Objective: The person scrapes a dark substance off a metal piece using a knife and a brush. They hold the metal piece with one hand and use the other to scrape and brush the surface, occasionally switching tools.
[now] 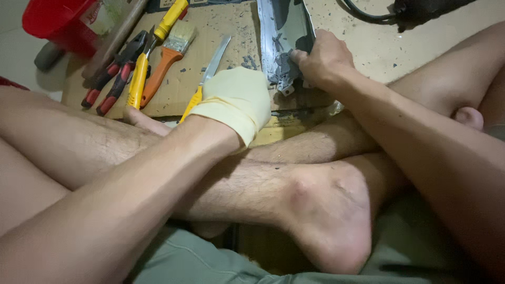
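A sheet of cardboard (210, 31) lies on a pale, speckled floor (368, 42), littered with grey flakes. The person sits cross-legged over its near edge. The left hand (236, 100) (gloved in pale yellow) is closed around the yellow handle of a scraper (213, 66), blade pointing away. The bare right hand (323, 58) pinches the near end of a grey panel (284, 31) at the cardboard's right edge. Pliers (113, 71), a yellow screwdriver (150, 52) and a brush (168, 55) lie by the left edge.
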